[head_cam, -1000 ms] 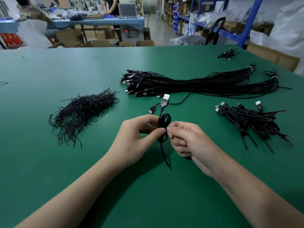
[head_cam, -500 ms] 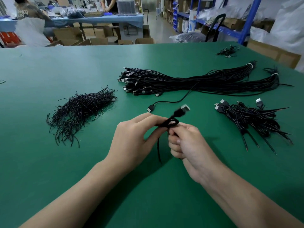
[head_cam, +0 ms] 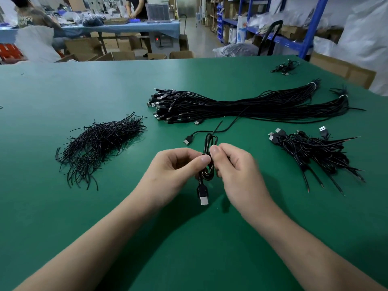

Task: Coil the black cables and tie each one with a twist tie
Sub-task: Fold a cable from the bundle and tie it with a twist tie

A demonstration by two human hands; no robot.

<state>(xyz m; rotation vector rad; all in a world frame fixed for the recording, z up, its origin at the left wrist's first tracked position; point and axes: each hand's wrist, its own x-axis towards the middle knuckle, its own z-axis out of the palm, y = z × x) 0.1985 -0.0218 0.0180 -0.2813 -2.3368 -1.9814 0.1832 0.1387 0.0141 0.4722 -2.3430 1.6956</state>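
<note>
Dangling USB plug (head_cam: 202, 195), narrow black coil (head_cam: 208, 158)

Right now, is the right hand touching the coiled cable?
Touching. The head view shows the right hand pinching the coiled cable at mid-coil, with its fingertips pressed onto the black strands and no gap between them.

On my feed I see the left hand (head_cam: 172, 172) and right hand (head_cam: 238, 171) both bare, the forearms (head_cam: 105, 238) uncovered down to the frame's lower edge. The fingers (head_cam: 214, 149) carry short, plain, trimmed nails.
</note>
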